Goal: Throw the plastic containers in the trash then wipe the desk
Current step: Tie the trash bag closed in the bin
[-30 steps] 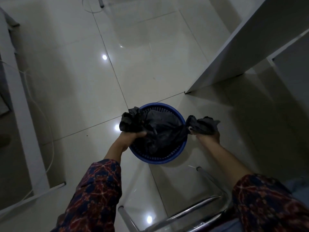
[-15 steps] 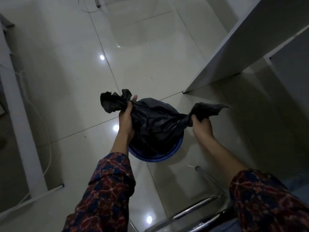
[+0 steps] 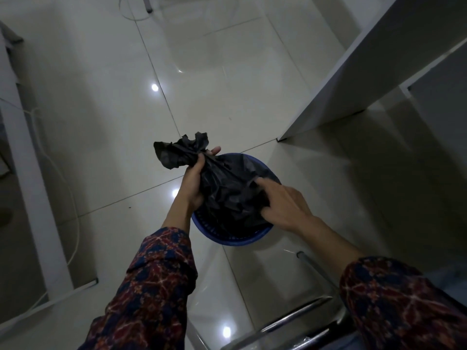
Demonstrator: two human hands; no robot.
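Note:
A black trash bag (image 3: pixel 227 190) sits in a round blue mesh bin (image 3: pixel 237 239) on the tiled floor. My left hand (image 3: pixel 193 180) grips the bag's gathered neck, and the crumpled top sticks out up and to the left of my fist. My right hand (image 3: pixel 285 205) lies against the bag's right side with its index finger pressed into the plastic and the other fingers partly curled. The plastic containers are not visible; the bag hides whatever is inside.
A white desk panel (image 3: pixel 353 79) stands at the upper right. A white furniture leg (image 3: pixel 32 188) with a white cable (image 3: pixel 75 223) runs down the left. Chrome chair tubes (image 3: pixel 298 314) lie at the bottom, close to the bin.
My right hand let go of the bag's right corner and moved left onto the bag's body. My left hand now holds the whole gathered top, raised a little above the bin.

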